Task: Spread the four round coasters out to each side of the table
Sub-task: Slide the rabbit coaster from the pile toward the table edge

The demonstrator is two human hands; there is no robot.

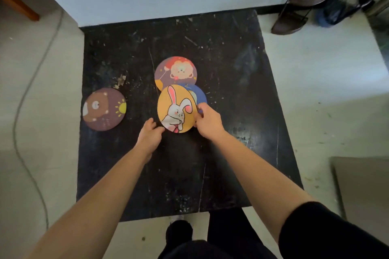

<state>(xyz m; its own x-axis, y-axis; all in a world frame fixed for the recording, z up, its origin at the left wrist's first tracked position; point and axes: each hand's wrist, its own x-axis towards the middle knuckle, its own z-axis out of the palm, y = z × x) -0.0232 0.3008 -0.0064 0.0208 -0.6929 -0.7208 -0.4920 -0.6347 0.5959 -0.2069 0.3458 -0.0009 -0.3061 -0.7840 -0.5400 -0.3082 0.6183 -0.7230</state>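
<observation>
Four round coasters lie on a black square table [231, 153]. A brown bear coaster [104, 109] rests alone at the left edge. Near the middle, a lion coaster [176, 71] lies flat. A yellow rabbit coaster [176, 108] is tilted up over a blue coaster [201, 95], which is mostly hidden. My right hand [208, 121] pinches the rabbit coaster's right rim. My left hand [150, 133] touches its lower left rim with the fingertips.
The table stands on a pale floor against a white wall. A dark metal rack [299, 4] and a black and blue bundle [345, 2] sit at the back right. A cable [27, 94] runs along the floor on the left. My dark-clothed legs [210, 237] are at the table's near edge.
</observation>
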